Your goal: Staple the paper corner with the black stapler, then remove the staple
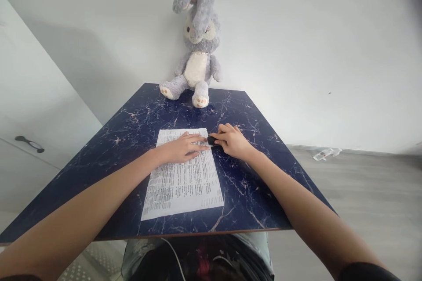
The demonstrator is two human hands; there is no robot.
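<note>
Clock directions taken from the middle of the paper. Largest first: pale wall (296, 52) across 10 to 2, then the dark blue marbled surface (244, 204), running out beneath everything in use. Plush rabbit (197, 70) sits at 12 on the far edge, upright, seemingly leaned on the wall for support, one ear flopped over its front. Paper (184, 189) lies flat, printed side up, near edge towards the person, presumably for easy reach. Left hand (183, 147) at 12, palm down, fingers spread over the upper part; looks meant to keep the paper from sliding. Right hand (233, 142) at 2, off the paper, fingers closed around a small black tool. Hands near each other, left fingertips just beside the tool. Wrapper (327, 154), clear, at 3, down on the floor (369, 210) by the wall. Handle (21, 138), dark, at 9 on a white door (20, 96). Smallest: the tool (211, 140), at 1, by the paper's upper right corner, likely pinched there for a steady grip; too covered to identify. Count: one rabbit, two hands, one tool, one wrapper, one handle; paper shows one face, single leaf or stack, cannot tell.
</note>
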